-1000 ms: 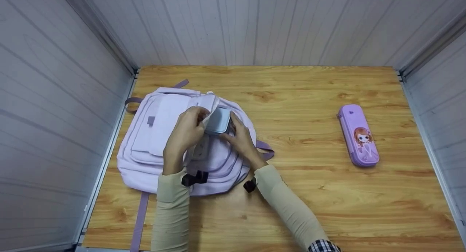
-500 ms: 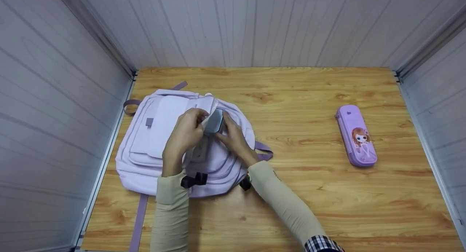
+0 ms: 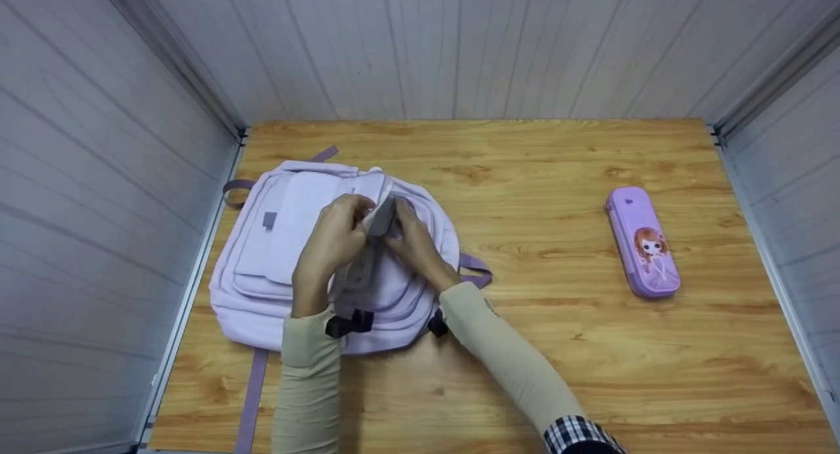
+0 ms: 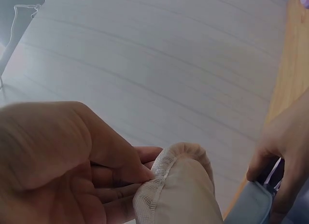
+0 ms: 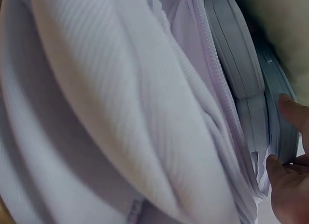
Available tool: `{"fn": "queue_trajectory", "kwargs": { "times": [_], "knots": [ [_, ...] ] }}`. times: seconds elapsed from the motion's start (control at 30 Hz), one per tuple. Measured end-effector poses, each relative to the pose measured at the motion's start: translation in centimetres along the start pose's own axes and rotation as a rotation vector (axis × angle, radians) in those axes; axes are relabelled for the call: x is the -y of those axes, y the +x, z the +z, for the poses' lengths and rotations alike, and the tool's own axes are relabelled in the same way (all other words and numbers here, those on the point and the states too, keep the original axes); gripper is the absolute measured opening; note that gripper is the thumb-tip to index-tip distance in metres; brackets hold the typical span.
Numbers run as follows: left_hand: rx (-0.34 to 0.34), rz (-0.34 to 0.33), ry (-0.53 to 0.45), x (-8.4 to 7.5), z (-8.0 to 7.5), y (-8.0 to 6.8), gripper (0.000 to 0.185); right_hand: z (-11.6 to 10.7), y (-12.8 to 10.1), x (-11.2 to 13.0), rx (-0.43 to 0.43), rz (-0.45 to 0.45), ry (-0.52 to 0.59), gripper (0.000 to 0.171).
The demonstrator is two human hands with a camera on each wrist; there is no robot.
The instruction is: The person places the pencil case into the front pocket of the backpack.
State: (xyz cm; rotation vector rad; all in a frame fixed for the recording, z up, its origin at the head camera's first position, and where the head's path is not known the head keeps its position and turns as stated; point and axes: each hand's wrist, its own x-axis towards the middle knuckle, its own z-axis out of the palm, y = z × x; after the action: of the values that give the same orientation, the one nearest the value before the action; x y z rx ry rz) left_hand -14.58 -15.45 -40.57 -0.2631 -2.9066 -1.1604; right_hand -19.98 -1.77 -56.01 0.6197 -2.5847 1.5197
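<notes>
In the head view, the box [image 3: 382, 219] has slipped deeper into the backpack [image 3: 262, 260] by the left edge of the desk [image 3: 525, 355], and the right hand [image 3: 417, 247] has followed it, so getting it inside looks well advanced; a pencil case [image 3: 643, 242] lies near the right edge. In the left wrist view, the left hand's grip pinches the backpack's cloth edge [image 4: 153, 190]. In the right wrist view, the right hand's grip holds the box's end, beside a grey case [image 5: 235, 45].
</notes>
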Motion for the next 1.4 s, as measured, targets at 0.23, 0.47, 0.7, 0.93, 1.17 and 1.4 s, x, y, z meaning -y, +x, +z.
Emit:
{"fn": "queue_trajectory", "kwargs": {
  "times": [0.23, 0.47, 0.7, 0.93, 1.17, 1.4],
  "knots": [
    [-0.012, 0.0, -0.002, 0.1, 0.0, -0.1, 0.03, 0.3, 0.3, 0.1, -0.005, -0.004, -0.014, 0.07],
    [-0.015, 0.003, -0.01, 0.1, 0.0, -0.1, 0.031, 0.5, 0.6, -0.1, -0.008, -0.016, 0.022, 0.069],
    [-0.016, 0.0, -0.02, 0.1, -0.2, -0.1, 0.034, 0.4, 0.8, -0.2, 0.018, 0.015, 0.042, 0.071],
    [-0.028, -0.02, -0.019, 0.3, -0.4, -0.1, 0.034, 0.3, 0.6, -0.1, 0.026, 0.008, 0.052, 0.073],
    [-0.023, -0.029, -0.019, 0.4, -0.6, -0.2, 0.034, 0.2, 0.2, 0.1, 0.021, 0.015, 0.081, 0.075],
    [-0.025, -0.043, -0.02, 0.6, -0.6, -0.4, 0.033, -0.8, -1.0, 0.6, -0.008, 0.047, 0.226, 0.075]
  ]
}}
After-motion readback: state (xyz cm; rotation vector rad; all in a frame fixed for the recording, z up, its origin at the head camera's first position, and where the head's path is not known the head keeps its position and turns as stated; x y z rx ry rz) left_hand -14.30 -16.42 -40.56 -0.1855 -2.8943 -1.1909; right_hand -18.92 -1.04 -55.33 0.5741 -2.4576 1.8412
